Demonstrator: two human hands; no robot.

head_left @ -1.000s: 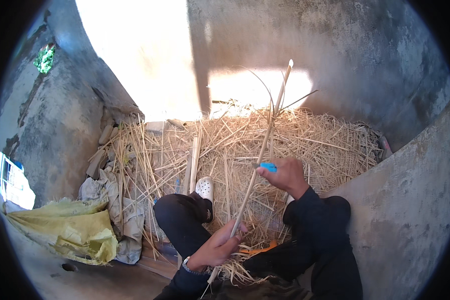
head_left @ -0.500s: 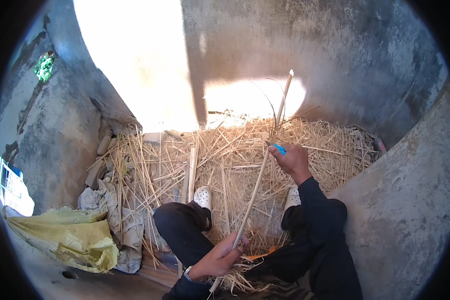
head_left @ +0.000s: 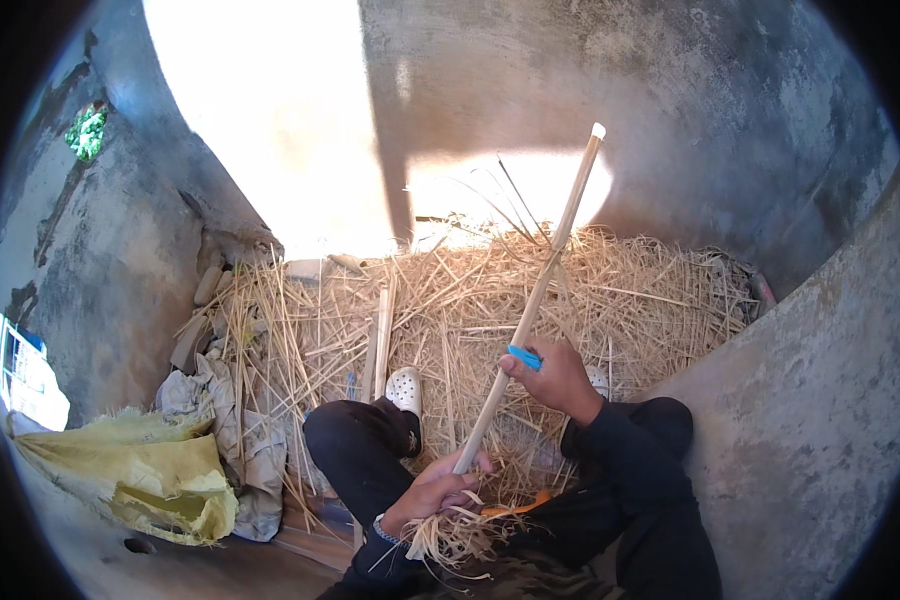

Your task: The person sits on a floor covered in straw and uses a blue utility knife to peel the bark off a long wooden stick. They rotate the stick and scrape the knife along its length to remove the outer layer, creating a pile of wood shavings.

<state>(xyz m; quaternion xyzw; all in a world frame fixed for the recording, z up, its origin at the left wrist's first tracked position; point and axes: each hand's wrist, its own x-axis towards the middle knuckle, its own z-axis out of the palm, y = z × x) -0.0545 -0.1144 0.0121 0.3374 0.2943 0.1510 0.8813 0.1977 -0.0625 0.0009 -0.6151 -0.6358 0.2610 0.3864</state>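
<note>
A long pale stick, seemingly bamboo [head_left: 545, 285], slants from my lap up toward the far wall. Its lower part is gripped by my left hand [head_left: 440, 492], fingers wrapped round it. Curled shavings [head_left: 460, 540] bunch below that hand, over my lap. My right hand [head_left: 555, 380] is closed on a small blue-handled knife [head_left: 525, 357], pressed against the stick about midway along. The hand and stick hide the blade. Thin loose slivers [head_left: 520, 195] rise beside the stick's upper half.
Straw-like shavings and strips [head_left: 450, 310] cover the floor around my white clogs [head_left: 404, 390]. A torn yellow sack [head_left: 160, 470] and crumpled grey cloth [head_left: 260, 500] lie at left. An orange item [head_left: 520, 505] shows near my lap. Concrete walls [head_left: 670, 120] enclose the space.
My right hand has come down along the stick toward me with the knife. The stick's far end has risen and shifted slightly right. More curled shavings show by my left hand.
</note>
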